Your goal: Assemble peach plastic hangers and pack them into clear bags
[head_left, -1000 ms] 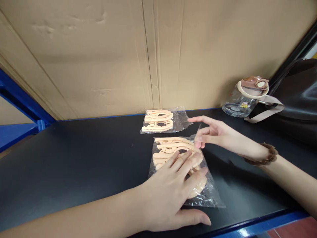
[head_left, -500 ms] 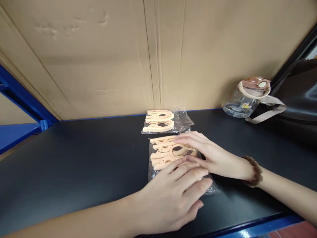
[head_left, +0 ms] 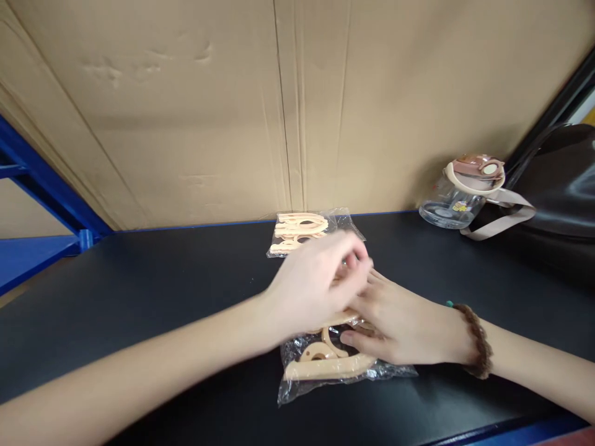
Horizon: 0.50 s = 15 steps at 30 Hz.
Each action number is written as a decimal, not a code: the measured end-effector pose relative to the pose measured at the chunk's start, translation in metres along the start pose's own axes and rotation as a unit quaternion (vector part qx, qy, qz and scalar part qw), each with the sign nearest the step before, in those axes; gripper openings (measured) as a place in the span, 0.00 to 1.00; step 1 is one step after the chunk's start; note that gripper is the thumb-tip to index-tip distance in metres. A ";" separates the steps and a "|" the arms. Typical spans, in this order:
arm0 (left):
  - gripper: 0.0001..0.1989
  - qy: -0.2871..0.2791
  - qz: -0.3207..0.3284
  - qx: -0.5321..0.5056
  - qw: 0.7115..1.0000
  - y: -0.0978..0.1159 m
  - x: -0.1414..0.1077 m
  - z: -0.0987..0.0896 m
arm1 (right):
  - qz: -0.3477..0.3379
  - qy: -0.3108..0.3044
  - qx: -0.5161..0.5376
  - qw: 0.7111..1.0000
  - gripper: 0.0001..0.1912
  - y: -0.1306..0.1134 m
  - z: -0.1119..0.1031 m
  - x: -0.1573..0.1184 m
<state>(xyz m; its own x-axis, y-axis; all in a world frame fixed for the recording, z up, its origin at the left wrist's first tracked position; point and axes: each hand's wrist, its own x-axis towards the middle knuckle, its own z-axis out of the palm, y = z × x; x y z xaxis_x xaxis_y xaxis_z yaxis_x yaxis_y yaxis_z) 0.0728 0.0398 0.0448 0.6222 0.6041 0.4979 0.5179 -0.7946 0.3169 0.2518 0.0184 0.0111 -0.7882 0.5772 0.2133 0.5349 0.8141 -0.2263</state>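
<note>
A clear plastic bag [head_left: 297,390] of peach-coloured folding hangers [head_left: 325,368] lies on the black surface in front of me. My right hand [head_left: 395,322] rests on the bag's right side, thumb stretched out over the hangers. Its other fingertips are partly hidden behind my left hand [head_left: 316,288]. That left hand is raised above the far part of the bag, blurred, with thumb and fingers curled towards each other; whatever they pinch, if anything, is hidden. Behind it lies a second bag of similar hangers [head_left: 300,223], partly covered by the hand.
A clear bottle [head_left: 449,201] with a brown lid and a grey strap stands at the back right, beside a shiny black bag [head_left: 553,186]. Cardboard [head_left: 209,124] forms the back wall. A blue metal frame [head_left: 46,179] rises at the left.
My left hand has moved up and away from the near part of the bag, its fingers curling. My right hand has shifted nearer to me. More of the near hangers shows.
</note>
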 end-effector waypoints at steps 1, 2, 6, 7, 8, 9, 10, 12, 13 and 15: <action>0.11 -0.031 -0.069 0.065 0.995 -0.007 0.016 -0.001 | 0.010 0.000 -0.011 1.000 0.21 -0.005 -0.001 0.000; 0.15 -0.052 -0.093 0.093 0.990 -0.014 0.033 0.001 | 0.017 -0.002 -0.023 1.000 0.20 -0.010 -0.001 0.000; 0.25 -0.120 -0.126 0.147 0.974 -0.026 0.082 0.029 | 0.039 -0.011 -0.034 0.999 0.18 -0.027 -0.001 -0.010; 0.21 -0.135 -0.135 0.156 0.969 -0.025 0.090 0.037 | 0.044 -0.012 -0.035 0.998 0.23 -0.030 -0.001 -0.015; 0.18 -0.145 -0.142 0.165 0.965 -0.023 0.096 0.044 | 0.046 -0.015 -0.039 0.998 0.28 -0.031 -0.001 -0.021; 0.17 -0.155 -0.148 0.171 0.962 -0.020 0.101 0.049 | 0.043 -0.020 -0.048 0.998 0.33 -0.033 0.000 -0.027; 0.17 -0.160 -0.153 0.175 0.959 -0.018 0.104 0.052 | 0.036 -0.028 -0.064 0.997 0.37 -0.033 0.000 -0.034; 0.17 -0.162 -0.165 0.180 0.956 -0.016 0.107 0.051 | 0.008 -0.034 -0.110 0.993 0.39 -0.034 -0.001 -0.048; 0.17 -0.158 -0.171 0.183 0.955 -0.018 0.107 0.047 | -0.009 -0.029 -0.139 0.990 0.39 -0.034 -0.001 -0.053; 0.17 -0.145 -0.186 0.190 0.953 -0.027 0.102 0.036 | -0.045 -0.006 -0.208 0.977 0.38 -0.036 -0.001 -0.060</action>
<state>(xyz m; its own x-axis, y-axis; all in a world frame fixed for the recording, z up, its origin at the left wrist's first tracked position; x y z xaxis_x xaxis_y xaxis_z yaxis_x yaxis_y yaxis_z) 0.1438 0.1246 0.0576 0.4612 0.8752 0.1459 0.8757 -0.4755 0.0842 0.2806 -0.0458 0.0077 -0.8400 0.5033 0.2028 0.5386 0.8189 0.1985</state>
